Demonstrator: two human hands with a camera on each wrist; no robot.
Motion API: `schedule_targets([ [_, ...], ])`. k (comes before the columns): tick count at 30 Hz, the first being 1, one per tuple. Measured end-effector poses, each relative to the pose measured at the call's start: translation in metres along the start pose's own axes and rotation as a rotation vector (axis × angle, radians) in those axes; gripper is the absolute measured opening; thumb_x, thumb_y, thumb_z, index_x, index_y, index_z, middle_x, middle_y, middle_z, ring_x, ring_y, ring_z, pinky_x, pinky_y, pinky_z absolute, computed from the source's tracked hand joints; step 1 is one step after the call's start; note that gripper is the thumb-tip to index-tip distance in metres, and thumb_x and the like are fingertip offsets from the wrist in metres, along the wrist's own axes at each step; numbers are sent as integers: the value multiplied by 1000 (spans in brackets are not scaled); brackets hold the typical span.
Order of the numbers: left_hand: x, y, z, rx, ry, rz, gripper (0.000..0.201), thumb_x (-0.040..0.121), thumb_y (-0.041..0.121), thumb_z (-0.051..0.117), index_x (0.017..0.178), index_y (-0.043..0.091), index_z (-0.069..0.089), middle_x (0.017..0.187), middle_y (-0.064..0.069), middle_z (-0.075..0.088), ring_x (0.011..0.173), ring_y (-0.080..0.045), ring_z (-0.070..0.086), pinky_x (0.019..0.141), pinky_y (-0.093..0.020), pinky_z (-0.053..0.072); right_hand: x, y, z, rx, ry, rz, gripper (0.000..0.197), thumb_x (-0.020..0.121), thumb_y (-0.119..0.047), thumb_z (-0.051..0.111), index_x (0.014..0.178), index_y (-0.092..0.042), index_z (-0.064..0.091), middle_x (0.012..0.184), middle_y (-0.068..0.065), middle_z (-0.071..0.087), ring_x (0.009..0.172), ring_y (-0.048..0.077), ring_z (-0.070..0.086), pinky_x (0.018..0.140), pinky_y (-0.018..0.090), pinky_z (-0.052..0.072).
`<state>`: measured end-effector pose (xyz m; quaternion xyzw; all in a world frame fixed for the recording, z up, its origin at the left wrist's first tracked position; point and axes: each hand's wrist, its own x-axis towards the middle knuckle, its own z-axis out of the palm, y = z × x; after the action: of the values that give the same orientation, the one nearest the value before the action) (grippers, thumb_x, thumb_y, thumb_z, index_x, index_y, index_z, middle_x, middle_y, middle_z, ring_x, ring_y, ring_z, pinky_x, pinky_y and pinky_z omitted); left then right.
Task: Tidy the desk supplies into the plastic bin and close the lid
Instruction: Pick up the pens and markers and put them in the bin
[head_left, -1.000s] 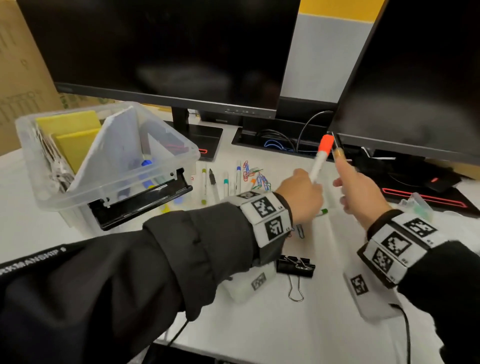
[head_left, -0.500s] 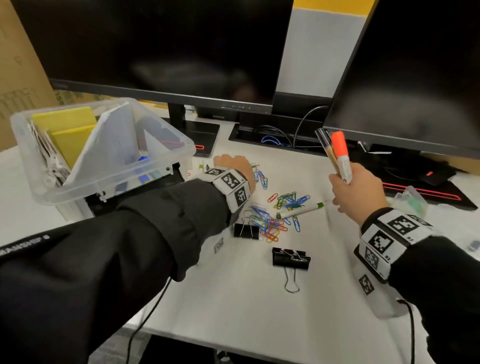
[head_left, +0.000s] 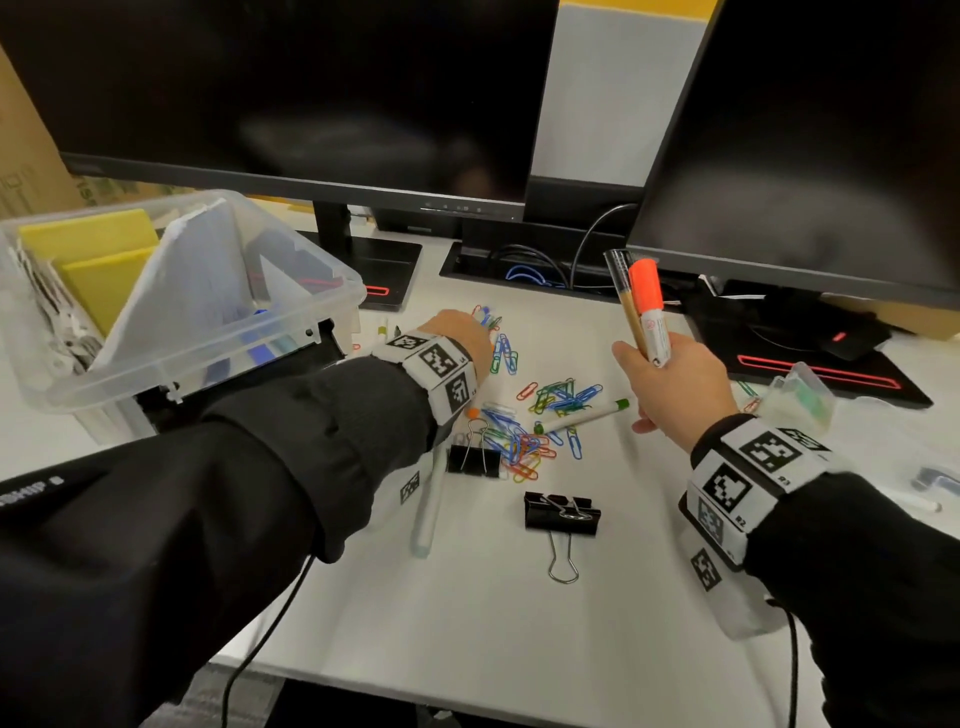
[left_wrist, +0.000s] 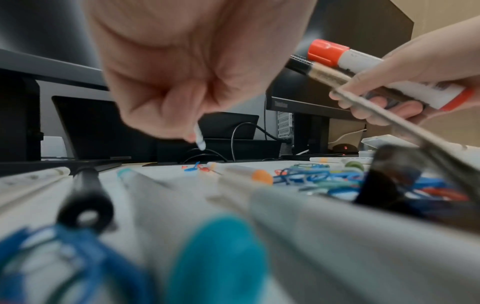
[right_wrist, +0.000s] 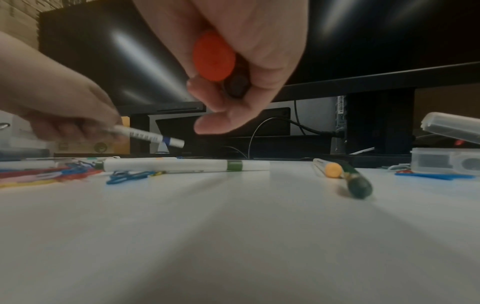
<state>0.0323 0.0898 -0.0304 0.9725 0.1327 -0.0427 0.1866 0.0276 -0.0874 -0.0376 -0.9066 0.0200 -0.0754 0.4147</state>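
Head view: right hand (head_left: 675, 387) at 3 o'clock of the desk (head_left: 467, 623), grip clamped around an orange-capped marker (head_left: 649, 317) and a tan pen (head_left: 626, 301), both upright and raised off the surface. Left hand (head_left: 460, 338) reaches toward 12 o'clock beyond the scattered paper clips (head_left: 540, 421); its fingers are hidden from this camera. Plastic bin (head_left: 332, 291) stands at 9 o'clock, open, with yellow pads (head_left: 98, 260) inside. Two black binder clips (head_left: 561, 514) and a green-tipped pen (head_left: 582, 415) lie near the centre. Left wrist view: left hand (left_wrist: 182, 72) has fingers curled, grip closed on a thin white pen (left_wrist: 199, 137) just above the desk. Right hand (left_wrist: 415, 82) appears at 2 o'clock with both markers. Right wrist view: right hand (right_wrist: 241, 61) wraps the marker's orange end (right_wrist: 214, 56); left hand (right_wrist: 59, 109) at 9 o'clock holds the white pen (right_wrist: 150, 136), blurred.
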Motion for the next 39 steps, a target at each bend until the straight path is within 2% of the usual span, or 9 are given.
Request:
schedule_targets([
  [3,-3,2,-3,-207,197,8,31,100,20,34,122,1,41,116,-16,58,104,-28,59,79,-31,45,-3,-3,0,28,-21,-12,23,90,-34,53,85,-12,50,65,1,48,53,12,52,48,26,53],
  [6,-10,6,-1,-333,174,276,27,101,28,30,105,5,45,79,-5,53,63,-17,50,51,-23,34,-7,-7,-2,62,-50,-95,31,89,-42,52,71,-18,45,63,0,47,49,11,51,38,15,46],
  [12,-39,13,4,-197,-52,672,43,100,35,27,93,9,61,70,10,54,70,-9,52,67,-22,39,-16,-17,-2,155,-60,-217,28,86,-38,59,67,-19,52,60,3,47,47,16,46,37,18,43],
  [15,-40,7,5,-61,-17,606,48,99,39,26,92,6,58,75,-1,58,74,-16,56,68,-26,41,-14,-16,-1,61,26,-163,30,84,-22,56,60,-10,44,55,3,42,50,18,42,49,31,44],
  [19,-40,-12,1,258,-66,283,41,94,41,44,112,4,48,82,-3,45,80,-20,47,69,-29,40,-10,-9,0,85,-6,41,21,85,-21,53,67,-15,46,68,8,54,69,31,63,70,45,57],
  [23,-43,-21,-1,288,-69,132,60,92,53,40,124,2,41,106,-11,56,96,-24,56,74,-30,41,-6,0,4,-58,-125,175,17,89,-16,48,103,-7,47,94,15,67,57,21,60,48,27,48],
  [26,-41,-20,-2,361,-38,149,42,99,31,32,123,1,48,124,-15,56,111,-29,56,78,-31,40,-2,1,6,-149,-135,194,23,88,-13,49,109,-3,47,99,18,64,76,30,63,61,34,53],
  [32,-49,-19,-11,438,-190,107,40,97,27,36,123,1,49,128,-13,55,118,-27,53,96,-31,43,6,3,7,-339,-168,218,20,89,-17,49,73,-8,42,63,6,48,49,16,45,44,22,36],
  [39,-49,-17,-7,384,-170,167,32,93,19,47,117,-1,51,113,-14,59,111,-26,58,81,-27,45,15,5,13,-409,-245,267,31,81,-33,66,72,-10,47,73,7,56,50,14,45,45,22,35],
])
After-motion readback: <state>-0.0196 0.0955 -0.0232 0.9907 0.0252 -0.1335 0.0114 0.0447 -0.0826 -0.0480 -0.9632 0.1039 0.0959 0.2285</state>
